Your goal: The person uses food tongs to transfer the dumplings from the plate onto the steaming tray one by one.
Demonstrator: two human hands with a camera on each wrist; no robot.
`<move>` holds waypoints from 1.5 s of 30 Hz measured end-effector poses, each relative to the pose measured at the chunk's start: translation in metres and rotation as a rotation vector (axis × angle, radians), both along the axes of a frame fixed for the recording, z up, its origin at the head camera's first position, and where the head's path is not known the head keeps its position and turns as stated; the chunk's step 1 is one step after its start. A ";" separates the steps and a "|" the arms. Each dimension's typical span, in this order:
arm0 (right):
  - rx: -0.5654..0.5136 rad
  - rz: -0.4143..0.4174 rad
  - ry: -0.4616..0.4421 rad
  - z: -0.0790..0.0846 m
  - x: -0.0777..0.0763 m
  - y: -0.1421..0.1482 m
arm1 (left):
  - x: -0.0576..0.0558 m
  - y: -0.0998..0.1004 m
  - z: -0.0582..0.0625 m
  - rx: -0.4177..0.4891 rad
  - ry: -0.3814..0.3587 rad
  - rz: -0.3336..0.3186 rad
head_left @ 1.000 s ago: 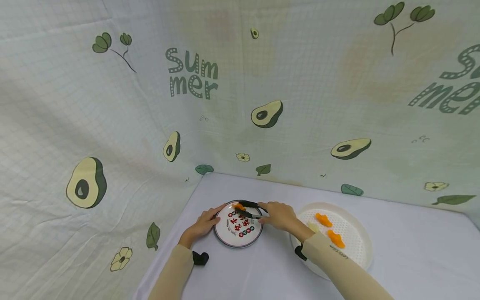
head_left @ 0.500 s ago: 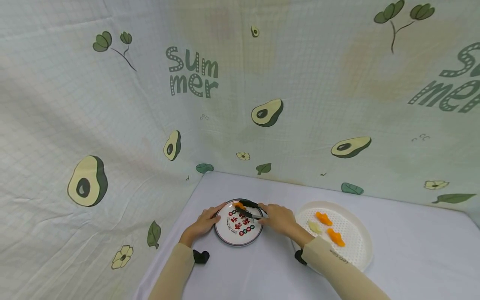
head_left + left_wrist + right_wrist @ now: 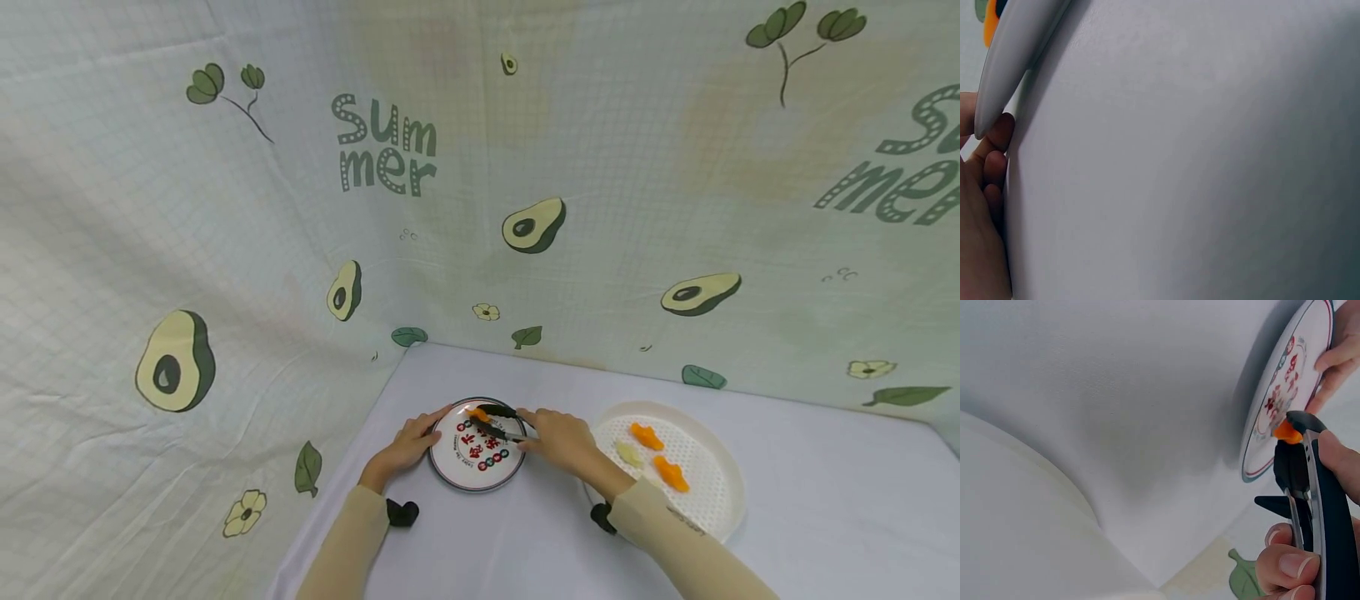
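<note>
In the head view my left hand (image 3: 407,442) holds the left rim of a small white plate (image 3: 452,468) with red characters and a dark edge line. The left wrist view shows fingers (image 3: 997,167) curled under the plate's raised underside. My right hand (image 3: 561,437) grips black-and-silver tongs (image 3: 508,433) that reach over the plate from the right. Their black tips lie around a small orange piece (image 3: 477,413) near the plate's far edge. In the right wrist view the orange piece (image 3: 1287,432) sits between the tips, close over the plate's surface.
A larger round white tray (image 3: 729,475) with a textured base stands to the right. On it lie two orange pieces (image 3: 647,437) and a pale yellow piece (image 3: 628,453). My right forearm crosses its near left side. A printed cloth (image 3: 600,167) hangs behind the white table (image 3: 840,500).
The pale piece on the tray, partly covered by my right forearm a second ago, now shows fully. Both hands, plate and tongs stay nearly where they were.
</note>
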State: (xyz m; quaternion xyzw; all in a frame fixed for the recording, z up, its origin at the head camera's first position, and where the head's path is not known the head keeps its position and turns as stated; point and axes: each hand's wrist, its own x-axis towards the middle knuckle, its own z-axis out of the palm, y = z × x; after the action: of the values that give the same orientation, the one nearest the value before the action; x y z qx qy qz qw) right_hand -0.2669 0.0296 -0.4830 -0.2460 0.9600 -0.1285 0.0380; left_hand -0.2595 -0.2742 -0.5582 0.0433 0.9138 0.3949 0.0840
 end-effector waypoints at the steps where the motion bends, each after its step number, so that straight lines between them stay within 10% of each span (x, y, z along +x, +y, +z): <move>1: 0.006 0.006 0.012 0.000 0.001 0.001 | 0.000 0.000 0.000 -0.002 -0.001 -0.001; 45: -0.059 -0.025 0.192 0.049 0.062 0.098 | -0.002 0.000 -0.002 0.013 0.023 -0.026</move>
State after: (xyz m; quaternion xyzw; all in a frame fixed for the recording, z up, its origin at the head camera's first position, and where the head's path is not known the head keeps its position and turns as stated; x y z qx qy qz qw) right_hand -0.2048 0.1273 -0.4336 -0.2463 0.9579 -0.1332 -0.0631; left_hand -0.2618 -0.2744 -0.5603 0.0601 0.9116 0.3991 0.0780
